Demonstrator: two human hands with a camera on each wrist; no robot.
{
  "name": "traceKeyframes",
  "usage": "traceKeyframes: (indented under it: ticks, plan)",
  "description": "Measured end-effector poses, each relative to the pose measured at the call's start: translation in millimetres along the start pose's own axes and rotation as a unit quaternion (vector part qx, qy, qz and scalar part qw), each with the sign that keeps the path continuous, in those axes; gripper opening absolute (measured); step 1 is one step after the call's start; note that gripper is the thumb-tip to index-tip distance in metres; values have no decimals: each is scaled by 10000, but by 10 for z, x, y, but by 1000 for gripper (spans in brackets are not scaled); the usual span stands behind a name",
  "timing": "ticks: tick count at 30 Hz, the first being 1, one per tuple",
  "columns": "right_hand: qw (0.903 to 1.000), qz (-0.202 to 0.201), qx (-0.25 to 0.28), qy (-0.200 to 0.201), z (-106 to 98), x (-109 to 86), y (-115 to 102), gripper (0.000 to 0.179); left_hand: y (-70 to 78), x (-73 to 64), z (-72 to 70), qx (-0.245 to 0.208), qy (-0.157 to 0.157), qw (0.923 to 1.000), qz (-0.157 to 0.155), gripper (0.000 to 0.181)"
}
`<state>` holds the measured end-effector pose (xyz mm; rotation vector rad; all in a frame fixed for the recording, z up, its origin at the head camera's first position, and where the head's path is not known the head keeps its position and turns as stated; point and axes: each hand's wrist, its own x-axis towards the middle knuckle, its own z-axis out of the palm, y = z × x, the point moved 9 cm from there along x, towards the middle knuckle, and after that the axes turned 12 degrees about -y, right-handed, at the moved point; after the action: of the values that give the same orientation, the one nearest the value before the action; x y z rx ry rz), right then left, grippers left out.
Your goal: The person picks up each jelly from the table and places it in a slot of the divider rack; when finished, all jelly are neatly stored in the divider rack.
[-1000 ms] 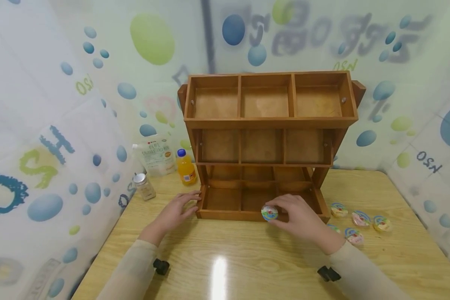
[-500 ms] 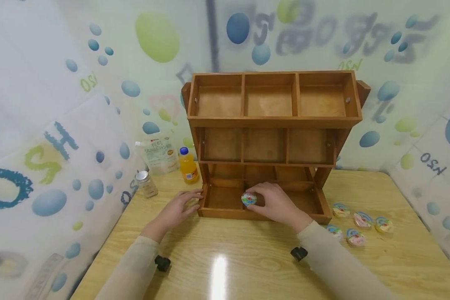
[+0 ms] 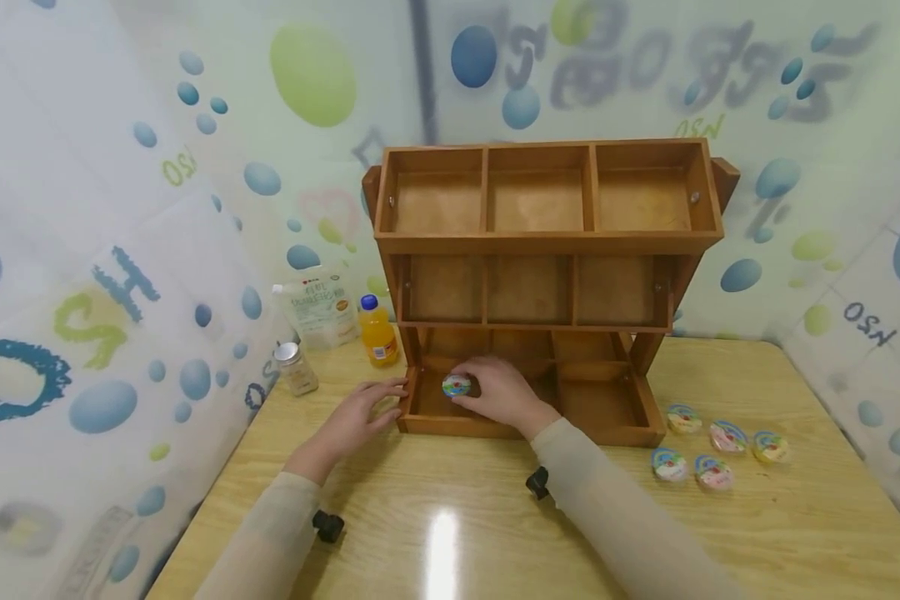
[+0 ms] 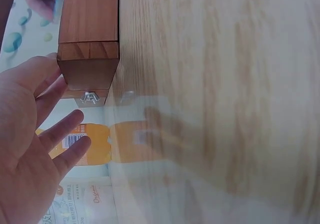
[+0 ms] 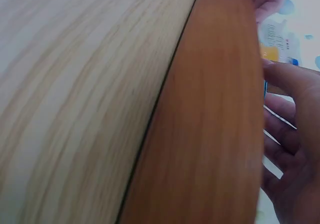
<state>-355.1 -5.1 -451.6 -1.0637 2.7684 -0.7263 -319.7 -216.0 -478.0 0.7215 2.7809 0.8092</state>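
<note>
A three-tier brown wooden shelf point(image 3: 547, 245) with divided compartments stands on the table. My right hand point(image 3: 502, 393) pinches a small jelly cup point(image 3: 456, 385) with a printed lid between thumb and fingers. It holds the cup over the bottom tier's left compartment; whether the cup touches the floor there, I cannot tell. At the bottom tier's left end, my left hand point(image 3: 354, 423) rests its fingertips against the side, fingers loosely extended. In the left wrist view, that hand point(image 4: 30, 114) has its thumb and a finger at the wooden corner. The shelf's front board point(image 5: 215, 109) mostly hides the cup in the right wrist view.
Several more jelly cups point(image 3: 713, 472) lie on the table point(image 3: 390, 517) right of the shelf. Left of it stand an orange drink bottle point(image 3: 377, 335), a white printed pouch point(image 3: 318, 310) and a metal-lidded jar point(image 3: 296, 369). A patterned sheet point(image 3: 315, 75) hangs behind.
My right hand has carried the jelly cup leftward, from the bottom tier's front edge across the middle compartment to the left one. The left hand stays at the shelf's side.
</note>
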Motion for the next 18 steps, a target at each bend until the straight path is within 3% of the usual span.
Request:
traceKeyframes:
  ticks: [7,18]
  plan:
    - [10000,10,-24,-94,137,264,-18,39,54,-3,-19,121,134,9996,233,34]
    - [9993,220,112,-272,261,425,16,41,36,-11,-7,12,55,9999,106,34]
